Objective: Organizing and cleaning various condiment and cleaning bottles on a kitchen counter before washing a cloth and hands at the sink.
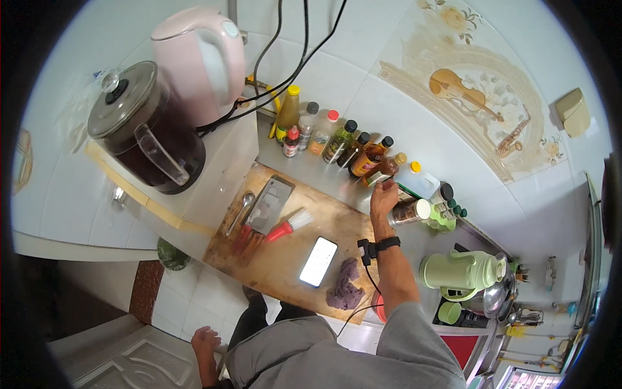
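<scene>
My right hand (384,195) reaches over the counter to the row of bottles, beside a brown bottle with a tan cap (387,167) and a dark box-like container with a green edge (406,193); whether it grips either is unclear. Low at my side hangs my left hand (206,338), empty, its fingers loosely apart. On the wooden board (286,253) lie a cleaver (270,204), a metal spoon (241,212), a red-handled brush (290,225), a phone with a lit screen (319,261) and a lump of purple dough (346,287).
A glass pitcher of dark liquid (150,136) and a pink kettle (199,63) stand on a raised ledge at left. Black cables (291,80) hang behind. A jar with a white lid (410,212) and a green thermos (459,274) are at right.
</scene>
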`<state>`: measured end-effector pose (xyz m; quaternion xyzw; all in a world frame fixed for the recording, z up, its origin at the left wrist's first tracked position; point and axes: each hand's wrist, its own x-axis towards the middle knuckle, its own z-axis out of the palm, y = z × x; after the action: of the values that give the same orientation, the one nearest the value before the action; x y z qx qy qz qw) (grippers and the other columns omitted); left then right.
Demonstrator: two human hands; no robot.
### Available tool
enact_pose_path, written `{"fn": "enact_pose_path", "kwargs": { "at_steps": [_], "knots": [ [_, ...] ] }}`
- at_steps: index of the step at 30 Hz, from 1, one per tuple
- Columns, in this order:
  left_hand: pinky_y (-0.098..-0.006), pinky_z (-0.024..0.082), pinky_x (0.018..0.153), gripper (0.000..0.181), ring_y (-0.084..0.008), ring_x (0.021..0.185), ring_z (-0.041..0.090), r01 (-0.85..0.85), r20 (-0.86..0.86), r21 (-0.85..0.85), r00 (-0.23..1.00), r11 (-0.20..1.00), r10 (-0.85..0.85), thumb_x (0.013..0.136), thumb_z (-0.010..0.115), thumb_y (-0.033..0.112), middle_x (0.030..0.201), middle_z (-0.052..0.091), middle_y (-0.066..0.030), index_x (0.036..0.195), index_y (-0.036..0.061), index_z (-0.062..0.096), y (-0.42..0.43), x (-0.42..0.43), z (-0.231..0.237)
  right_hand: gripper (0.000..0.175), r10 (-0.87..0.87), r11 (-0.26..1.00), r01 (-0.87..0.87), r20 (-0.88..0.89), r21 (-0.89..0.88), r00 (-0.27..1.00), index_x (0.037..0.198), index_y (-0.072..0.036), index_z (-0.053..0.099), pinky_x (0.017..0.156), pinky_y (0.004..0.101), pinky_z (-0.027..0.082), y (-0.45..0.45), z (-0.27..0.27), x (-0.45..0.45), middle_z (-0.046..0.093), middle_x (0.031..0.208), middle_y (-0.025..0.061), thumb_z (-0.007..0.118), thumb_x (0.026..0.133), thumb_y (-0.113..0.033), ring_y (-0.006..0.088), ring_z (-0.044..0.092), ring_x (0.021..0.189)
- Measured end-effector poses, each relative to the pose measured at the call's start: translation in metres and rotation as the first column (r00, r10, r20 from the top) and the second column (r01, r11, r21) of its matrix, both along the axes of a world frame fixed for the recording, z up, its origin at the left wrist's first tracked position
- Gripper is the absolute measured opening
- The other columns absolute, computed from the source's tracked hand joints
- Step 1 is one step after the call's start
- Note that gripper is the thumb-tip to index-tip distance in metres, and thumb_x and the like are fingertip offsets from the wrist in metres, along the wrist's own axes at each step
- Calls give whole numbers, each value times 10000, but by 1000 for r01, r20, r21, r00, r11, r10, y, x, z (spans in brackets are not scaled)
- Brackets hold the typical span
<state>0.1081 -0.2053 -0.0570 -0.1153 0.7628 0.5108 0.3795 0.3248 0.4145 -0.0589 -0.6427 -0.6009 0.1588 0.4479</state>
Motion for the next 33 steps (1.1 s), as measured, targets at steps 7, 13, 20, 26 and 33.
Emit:
{"fn": "enact_pose_path", "kwargs": {
  "at_steps": [7,13,20,26,33],
  "knots": [
    [-293,511,542,242,-198,655,620,-28,-6,-33,1000,999,28,869,605,101,842,628,-122,1078,-13,565,-9,-11,-2,224,-143,860,-321,-792,-396,594,1010,15,464,474,275,391,15,-24,-8,527,775,67,596,844,-57,146,514,616],
    [-309,518,509,199,-194,582,587,-43,9,-177,999,983,45,912,597,76,792,614,-139,1086,-12,555,-8,-19,0,166,-167,897,-243,-792,-369,587,943,-43,461,432,291,339,53,-50,-15,504,695,24,602,861,-76,137,458,533],
    [-322,576,672,388,-224,766,634,277,-57,18,959,961,-276,897,646,207,946,620,-146,1174,-45,545,6,-24,21,91,-140,888,-313,-847,-337,513,913,-4,507,416,326,394,27,-38,-22,525,670,39,543,833,-30,168,505,517],
    [-324,563,583,302,-198,631,622,307,-99,-70,945,949,-313,883,643,162,818,632,-144,1108,-18,553,47,-30,30,292,-54,829,-406,-777,-385,627,1073,32,532,509,276,456,-47,-18,-49,618,780,86,571,784,32,152,568,615],
    [-317,570,624,274,-188,665,634,578,-135,-46,804,814,-579,872,593,84,807,653,-140,1115,-40,573,105,-39,31,339,134,701,-655,-851,-280,508,1154,15,529,603,257,472,-180,77,6,614,824,50,624,828,8,111,570,697]
  ]
}}
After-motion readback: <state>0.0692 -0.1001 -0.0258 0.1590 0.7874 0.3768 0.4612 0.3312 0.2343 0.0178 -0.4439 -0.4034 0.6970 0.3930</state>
